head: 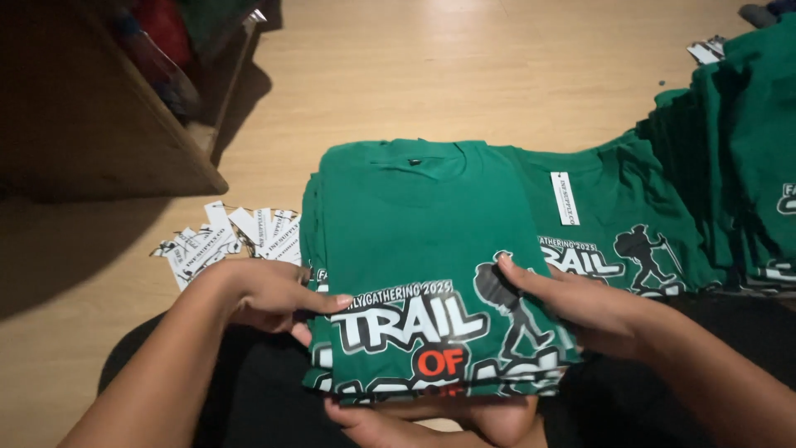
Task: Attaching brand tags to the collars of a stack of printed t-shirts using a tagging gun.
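I've got the folded green shirt (423,241) on top of a stack on my lap. My left hand (269,294) pinches its left edge, fingers together; my right hand (580,307) lies pressed flat on the print, thumb underneath. Risk: the stack slides sideways if my grip slips, undoing the fold. Paper tags (228,236) lie on the floor at left, more green shirts (738,166) crowd the right, and one tagged shirt (613,224) sits just behind.

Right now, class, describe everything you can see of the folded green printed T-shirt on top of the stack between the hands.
The folded green printed T-shirt looks like soft cotton knit, lying flat, collar away from the camera, atop a stack of like shirts. Its front bears white, black and orange lettering and a black hiker figure. The left hand touches its left edge; the right hand presses fingers on the print.
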